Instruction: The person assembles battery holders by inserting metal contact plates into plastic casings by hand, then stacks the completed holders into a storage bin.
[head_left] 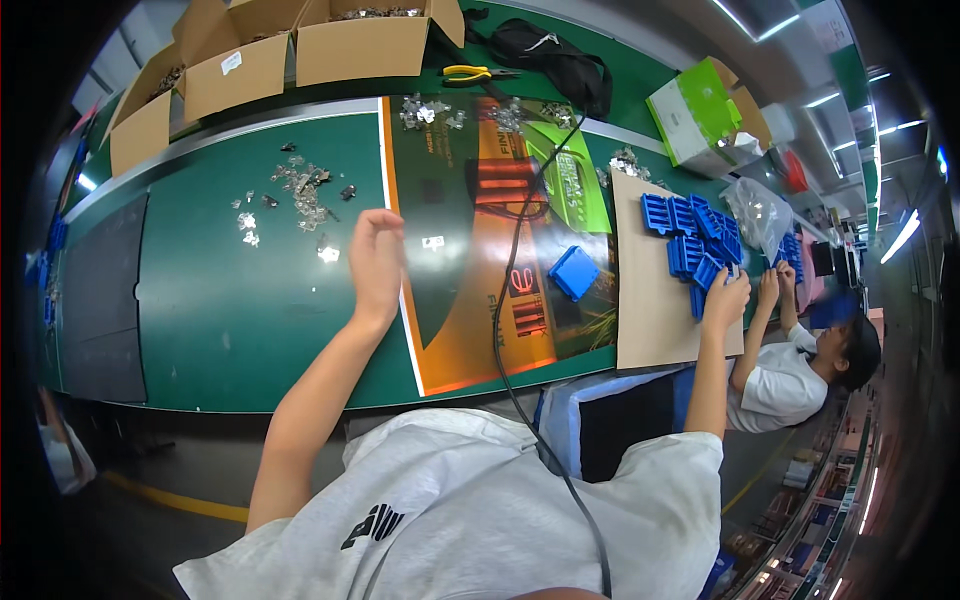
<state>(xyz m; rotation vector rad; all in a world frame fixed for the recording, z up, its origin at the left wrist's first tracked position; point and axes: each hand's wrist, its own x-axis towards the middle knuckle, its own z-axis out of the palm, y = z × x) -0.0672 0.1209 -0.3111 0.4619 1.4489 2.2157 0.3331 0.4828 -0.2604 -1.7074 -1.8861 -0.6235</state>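
Note:
Above the green table, at the left edge of a glossy printed sheet [455,300], is my left hand [376,265]. Its fingers are curled in, and whatever they may hold is hidden. My right hand [727,300] is at the near edge of a pile of blue slotted plastic parts [688,255], with its fingers closed on one blue plastic part [705,272]. The pile lies on a brown cardboard sheet [650,335]. Between my hands, a single blue plastic block [574,273] rests on the printed sheet. A small silvery metal piece [432,243] lies just right of my left hand.
Loose metal pieces [303,185] are scattered left of the sheet. Cardboard boxes [358,52] and yellow-handled pliers [478,74] stand or lie at the back. A black cable [500,310] crosses the sheet. A co-worker [790,380] works at the right beside a clear plastic bag [757,215].

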